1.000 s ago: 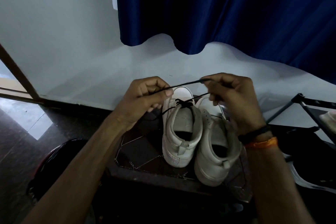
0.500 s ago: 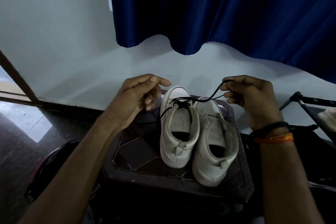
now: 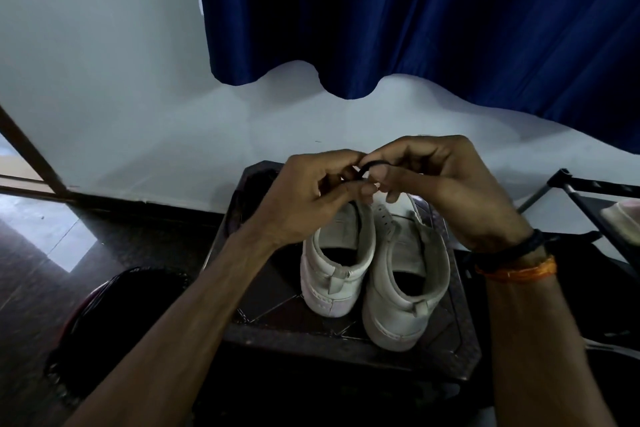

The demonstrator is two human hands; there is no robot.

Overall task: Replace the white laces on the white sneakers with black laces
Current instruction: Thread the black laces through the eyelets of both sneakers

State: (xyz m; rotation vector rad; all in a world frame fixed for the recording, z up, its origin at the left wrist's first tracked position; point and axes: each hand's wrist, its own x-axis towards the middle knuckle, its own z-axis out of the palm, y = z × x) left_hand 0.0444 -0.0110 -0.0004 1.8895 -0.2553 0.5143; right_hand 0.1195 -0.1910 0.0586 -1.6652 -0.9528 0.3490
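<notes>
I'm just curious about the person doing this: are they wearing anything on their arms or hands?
Both forearms are bare, with no sleeves or gloves in view. The right wrist carries a black band and, just behind it, an orange thread bracelet. The left wrist shows nothing worn.

2 white sneakers (image 3: 375,274) side by side, heels toward camera; black lace (image 3: 367,166) looped above them.

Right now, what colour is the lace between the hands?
Black. The lace shows best in the head view, pinched by both hands above the sneakers.

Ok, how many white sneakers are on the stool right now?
2. The left sneaker and right sneaker stand side by side on the dark stool, heels toward the camera; the hands hide their toes.
</notes>
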